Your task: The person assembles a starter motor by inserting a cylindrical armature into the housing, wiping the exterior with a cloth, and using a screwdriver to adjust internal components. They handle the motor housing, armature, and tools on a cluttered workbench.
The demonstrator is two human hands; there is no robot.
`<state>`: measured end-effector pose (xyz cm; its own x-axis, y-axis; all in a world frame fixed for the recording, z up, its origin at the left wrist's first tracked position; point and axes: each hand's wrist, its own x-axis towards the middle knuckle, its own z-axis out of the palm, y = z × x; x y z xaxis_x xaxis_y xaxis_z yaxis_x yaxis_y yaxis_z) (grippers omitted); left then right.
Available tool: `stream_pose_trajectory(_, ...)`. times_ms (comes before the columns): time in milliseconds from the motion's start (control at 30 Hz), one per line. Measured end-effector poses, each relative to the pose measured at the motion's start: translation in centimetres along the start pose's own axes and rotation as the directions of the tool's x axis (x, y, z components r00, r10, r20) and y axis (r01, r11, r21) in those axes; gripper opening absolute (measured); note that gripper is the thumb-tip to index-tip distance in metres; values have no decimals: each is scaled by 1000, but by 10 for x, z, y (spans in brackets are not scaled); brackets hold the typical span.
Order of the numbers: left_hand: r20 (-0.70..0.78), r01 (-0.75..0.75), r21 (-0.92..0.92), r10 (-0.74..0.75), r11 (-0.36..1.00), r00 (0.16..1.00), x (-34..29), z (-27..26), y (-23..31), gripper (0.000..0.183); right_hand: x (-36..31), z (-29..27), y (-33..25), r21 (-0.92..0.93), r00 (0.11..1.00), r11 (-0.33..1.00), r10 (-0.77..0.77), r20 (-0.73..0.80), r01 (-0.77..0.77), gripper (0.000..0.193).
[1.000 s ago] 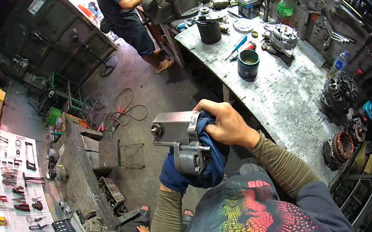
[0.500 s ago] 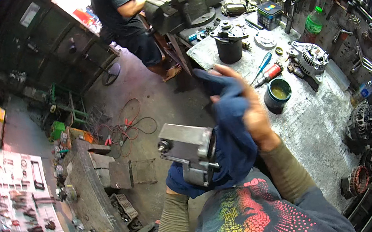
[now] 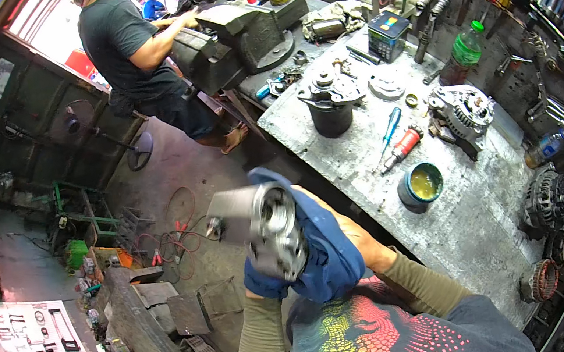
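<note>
A grey metal housing with round bores in its end is held up in front of my body; it looks like part of a starter motor. A dark blue cloth wraps its right side and underside. My left hand supports the housing from below through the cloth; its fingers are covered. My right hand presses the cloth against the right side of the housing, fingers partly hidden behind the fabric. The far end of the housing is slightly blurred.
The metal-topped workbench on the right carries an open grease tub, a red-handled tool, a blue screwdriver, a black motor body and an alternator. A person stands by a large vise. Cables lie on the floor.
The housing has turned so its bores face me more. My right hand has come down and in with the cloth, against the housing. The view has shifted, showing more of the other person.
</note>
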<state>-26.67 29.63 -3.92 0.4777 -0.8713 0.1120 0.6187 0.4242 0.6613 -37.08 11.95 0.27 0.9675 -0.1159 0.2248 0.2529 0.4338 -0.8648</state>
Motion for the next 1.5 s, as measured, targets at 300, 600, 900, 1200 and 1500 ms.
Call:
stream_pose_trajectory(300, 193, -191, 954, 16, 232, 981, 85, -85, 38, 58, 71, 36, 40, -783, 811, 613, -508, -289, 105, 77)
stream_pose_trajectory(600, 223, -146, 913, -165, 381, 961, 88, -138, 88, 56, 134, 91, 51, -924, 665, 310, -644, -378, -226, 88)
stream_pose_trajectory(900, 541, -531, 840, 226, -106, 810, 151, -57, 152, 64, 125, 20, 83, -741, 483, 668, -628, -611, -69, 40)
stream_pose_trajectory(1200, 457, -404, 535, 148, 742, 877, 179, -50, 171, 57, 100, 18, 58, -897, 672, 377, -606, -426, -229, 60)
stream_pose_trajectory(1500, -57, 231, -101, -237, 968, 970, 188, -114, 89, 58, 90, -24, 116, -471, 422, 866, -369, -828, -167, 50)
